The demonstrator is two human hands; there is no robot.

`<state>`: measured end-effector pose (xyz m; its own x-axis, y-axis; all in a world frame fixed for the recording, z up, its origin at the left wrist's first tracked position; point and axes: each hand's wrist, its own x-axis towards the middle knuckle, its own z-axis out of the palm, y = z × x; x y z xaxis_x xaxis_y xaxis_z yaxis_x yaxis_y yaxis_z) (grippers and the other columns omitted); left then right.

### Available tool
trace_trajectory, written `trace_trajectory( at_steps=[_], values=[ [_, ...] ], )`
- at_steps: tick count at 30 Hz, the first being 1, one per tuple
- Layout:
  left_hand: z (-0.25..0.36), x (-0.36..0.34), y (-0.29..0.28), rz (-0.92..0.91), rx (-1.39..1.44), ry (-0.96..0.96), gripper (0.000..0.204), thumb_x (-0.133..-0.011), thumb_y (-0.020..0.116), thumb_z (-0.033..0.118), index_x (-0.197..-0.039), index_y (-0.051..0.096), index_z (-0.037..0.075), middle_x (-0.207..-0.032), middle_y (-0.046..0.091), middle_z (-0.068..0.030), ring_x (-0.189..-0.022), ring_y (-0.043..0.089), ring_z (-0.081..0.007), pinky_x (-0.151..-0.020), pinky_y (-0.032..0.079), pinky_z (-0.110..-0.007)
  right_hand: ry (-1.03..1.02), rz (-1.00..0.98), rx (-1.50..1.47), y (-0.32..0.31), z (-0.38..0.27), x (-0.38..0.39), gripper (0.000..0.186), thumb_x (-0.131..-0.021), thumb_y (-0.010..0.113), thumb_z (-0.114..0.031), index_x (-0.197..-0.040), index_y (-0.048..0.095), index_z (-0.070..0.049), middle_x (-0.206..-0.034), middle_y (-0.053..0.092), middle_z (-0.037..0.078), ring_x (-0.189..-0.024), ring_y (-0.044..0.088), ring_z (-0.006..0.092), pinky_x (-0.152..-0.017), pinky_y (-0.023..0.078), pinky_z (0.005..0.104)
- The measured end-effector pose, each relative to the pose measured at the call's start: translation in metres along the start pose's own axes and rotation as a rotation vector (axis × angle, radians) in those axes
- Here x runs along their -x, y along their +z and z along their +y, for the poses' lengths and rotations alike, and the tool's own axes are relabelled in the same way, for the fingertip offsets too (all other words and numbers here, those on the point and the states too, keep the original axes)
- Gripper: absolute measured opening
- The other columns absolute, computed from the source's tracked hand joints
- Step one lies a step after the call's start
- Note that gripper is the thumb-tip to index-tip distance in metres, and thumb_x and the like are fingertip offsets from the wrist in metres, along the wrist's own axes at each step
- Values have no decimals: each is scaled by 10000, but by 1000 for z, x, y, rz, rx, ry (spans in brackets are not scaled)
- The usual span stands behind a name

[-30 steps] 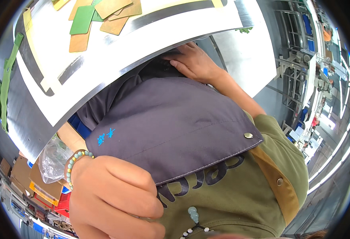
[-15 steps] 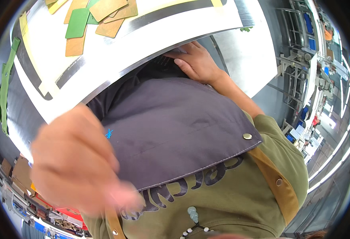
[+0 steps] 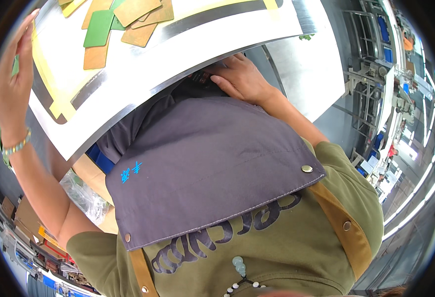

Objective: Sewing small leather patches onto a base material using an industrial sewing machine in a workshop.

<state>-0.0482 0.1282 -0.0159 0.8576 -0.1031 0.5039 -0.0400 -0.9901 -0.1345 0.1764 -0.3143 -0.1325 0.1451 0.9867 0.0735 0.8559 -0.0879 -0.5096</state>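
Observation:
My left hand point(image 3: 17, 81) is raised at the left side of the white-topped table point(image 3: 148, 74), wearing a beaded bracelet. Its fingers stretch upward and look apart, with nothing plainly held. A bit of a green strip point(image 3: 15, 65) shows behind it. My right hand point(image 3: 244, 81) is low by the table's near edge, thumb and fingers bent around something I cannot make out. Beside its thumb is a dark object with small reddish marks point(image 3: 200, 76), mostly in shadow. Several tan and green flat rounded pieces, including a green one point(image 3: 97, 28), lie overlapping on the tabletop.
Yellow tape point(image 3: 46, 74) and dark bands mark the tabletop. Its metal edge point(image 3: 128, 110) curves close above my dark apron point(image 3: 217, 158). Clear plastic point(image 3: 86, 195) and a cardboard box lie below at left. Racks and benches point(image 3: 371, 79) stand at the far right.
My left hand has swung from in front of the apron up and away to the table's left side. The right hand stays near the table edge with little shift.

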Motion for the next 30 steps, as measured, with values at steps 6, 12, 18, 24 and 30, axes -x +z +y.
trace_trajectory(
  at_steps=[6,12,18,24,30],
  values=[
    [6,-4,21,89,38,12,234,-991,756,76,-1221,797,82,-1052,803,-45,-883,746,-131,-757,580,-233,52,-20,-28,1,-2,-2,324,-1048,594,-325,-1173,799,-108,-1386,578,166,-1263,549,395,-1121,466,499],
    [7,1,29,110,87,-26,227,-987,770,104,-1211,802,100,-1038,797,-34,-842,733,-119,-728,565,-226,50,-68,-27,5,1,-7,334,-1054,599,-360,-1141,817,-122,-1343,607,168,-1267,538,394,-1141,441,481],
    [21,-3,24,154,125,-82,210,-980,767,79,-1187,797,89,-1017,780,-46,-828,726,-126,-722,557,-248,92,-116,-2,7,-3,-9,332,-1066,591,-337,-1118,819,-100,-1292,655,134,-1249,556,368,-1118,451,472],
    [35,0,21,193,115,-188,214,-921,774,29,-1131,776,71,-1030,748,-80,-898,731,-236,-788,571,-329,121,-79,-366,-12,-6,-21,290,-1046,615,-264,-1016,781,-28,-911,774,144,-941,703,393,-931,534,467],
    [42,-10,19,190,163,-200,241,-876,769,-13,-1107,757,53,-1000,722,-89,-902,717,-276,-782,561,-366,88,-173,-67,-7,-8,-25,395,-1039,635,-350,-1175,765,-2,-1282,696,227,-1255,580,435,-1135,411,516]
  ],
)
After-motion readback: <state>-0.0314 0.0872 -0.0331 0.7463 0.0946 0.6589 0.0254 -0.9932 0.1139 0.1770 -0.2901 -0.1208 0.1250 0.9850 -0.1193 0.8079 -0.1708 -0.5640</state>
